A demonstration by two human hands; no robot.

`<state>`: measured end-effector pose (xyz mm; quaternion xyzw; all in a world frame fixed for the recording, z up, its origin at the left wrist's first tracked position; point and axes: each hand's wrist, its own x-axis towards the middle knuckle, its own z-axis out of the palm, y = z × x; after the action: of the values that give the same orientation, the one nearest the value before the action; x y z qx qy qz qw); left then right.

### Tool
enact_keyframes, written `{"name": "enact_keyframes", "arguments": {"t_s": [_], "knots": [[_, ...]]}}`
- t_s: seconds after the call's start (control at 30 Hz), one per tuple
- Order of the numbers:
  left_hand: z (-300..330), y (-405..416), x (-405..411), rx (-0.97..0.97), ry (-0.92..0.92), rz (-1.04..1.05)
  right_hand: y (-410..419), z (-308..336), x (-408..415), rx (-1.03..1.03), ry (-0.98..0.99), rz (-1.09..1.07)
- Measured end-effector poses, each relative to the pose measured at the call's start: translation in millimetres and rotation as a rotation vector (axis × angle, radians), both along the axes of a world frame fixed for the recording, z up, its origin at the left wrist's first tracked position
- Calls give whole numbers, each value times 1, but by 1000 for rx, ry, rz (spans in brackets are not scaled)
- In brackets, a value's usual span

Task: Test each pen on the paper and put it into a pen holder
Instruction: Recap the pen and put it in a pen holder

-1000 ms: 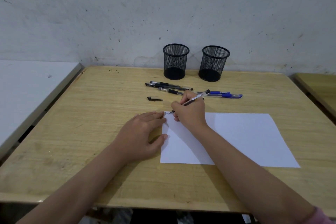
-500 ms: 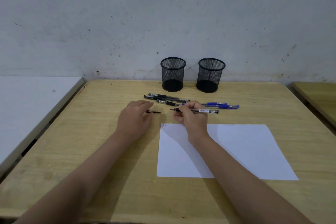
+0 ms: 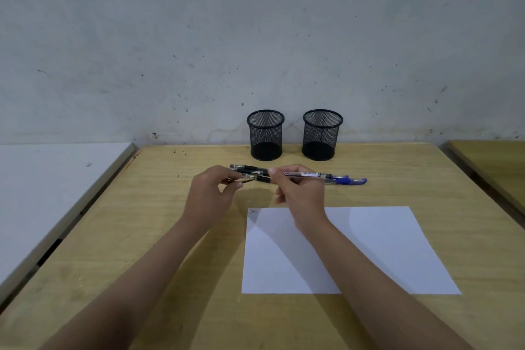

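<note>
Right hand [image 3: 301, 196] pinches a clear-barrelled black-ink pen [image 3: 305, 175] between thumb and fingertips, above the desk [image 3: 142, 236]. The pen's long axis runs almost level, left to right; the writing end points left, toward the left hand [image 3: 211, 193], and the tail end reaches right over the loose pens.

Left hand: fingertips pressed together on a small dark object, most likely the black pen cap [image 3: 237, 180], held just left of the pen's tip. Cap and tip are near each other and appear roughly in line; whether they already touch cannot be told, since the fingers and the pens behind overlap there.

Judgement: the step in hand is recapping. It turns on bringing cap and tip together along the pen's own axis, the two hands closing toward each other.

White sheet of paper [image 3: 355, 250] lies flat in front of the right forearm, with a small scribble [image 3: 253, 211] at its far-left corner.

Containers: two black wire-mesh cylindrical pen holders stand upright at the far edge by the wall, left holder [image 3: 266, 135] and right holder [image 3: 322, 135], apart from each other. Through the mesh both look empty. Both lie beyond the hands, roughly equally near the held pen.

Untested stock: black pens [image 3: 250, 169] and a blue-capped pen [image 3: 350, 180] lie on the desk between hands and holders, long axes left to right.
</note>
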<state>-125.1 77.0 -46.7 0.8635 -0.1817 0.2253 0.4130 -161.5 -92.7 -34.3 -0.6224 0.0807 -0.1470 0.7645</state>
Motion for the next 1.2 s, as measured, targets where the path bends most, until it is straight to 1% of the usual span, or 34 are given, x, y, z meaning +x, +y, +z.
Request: {"name": "enact_keyframes", "arguments": {"t_s": [0.1, 0.23, 0.43, 0.6, 0.77, 0.9, 1.07, 1.13, 1.2], "knots": [[8, -4, -6, -55, -57, -48, 0, 5, -2, -42, -41, 32], [15, -10, -11, -55, -111, -80, 1, 10, -6, -62, -67, 52], [23, -10, -18, -80, -141, -87, -8, 20, -11, -52, -130, 2], [31, -17, -28, -69, -172, -137, -7, 25, -19, -116, -135, 74], [40, -20, -39, -129, -153, -124, -8, 29, -26, -39, -176, 165], [50, -19, -46, -134, -218, -151, -9, 34, -33, 26, -213, 221], [58, -21, -56, -121, -280, -151, -7, 34, -39, 99, -266, 221], [59, -20, -57, -95, -267, -156, -5, 33, -41, 115, -257, 229], [63, -18, -54, -64, -206, -147, -1, 33, -41, 115, -165, 247]]}}
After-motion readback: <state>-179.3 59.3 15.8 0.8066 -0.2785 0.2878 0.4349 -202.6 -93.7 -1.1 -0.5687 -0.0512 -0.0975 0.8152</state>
